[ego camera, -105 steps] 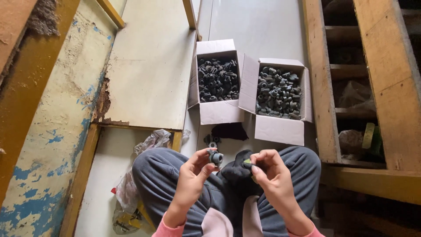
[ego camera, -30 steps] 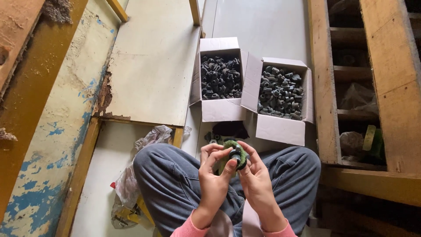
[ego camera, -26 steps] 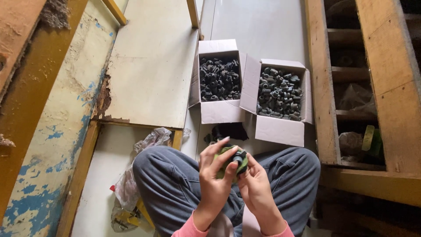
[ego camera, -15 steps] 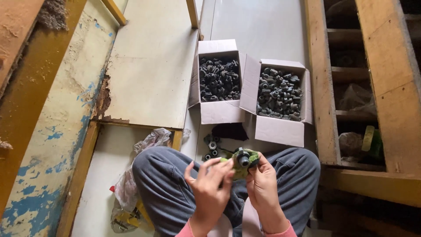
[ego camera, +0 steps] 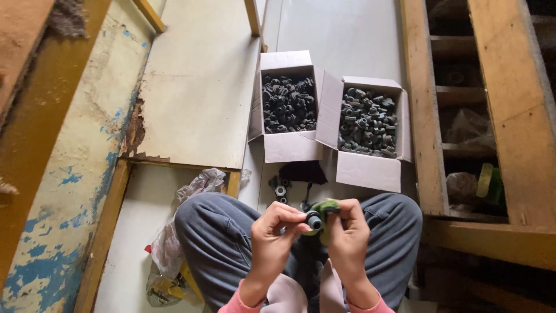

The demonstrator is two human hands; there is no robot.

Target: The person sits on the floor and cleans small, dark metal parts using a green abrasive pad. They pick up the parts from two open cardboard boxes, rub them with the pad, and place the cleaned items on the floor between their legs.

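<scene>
Low in the frame's centre, the left hand pinches a small dark round fitting at its fingertips, closed on it. The right hand meets it there, fingers curled around a green cloth and touching the same fitting. Above them, on the floor, stand two open cardboard boxes filled with similar dark parts, side by side.
</scene>
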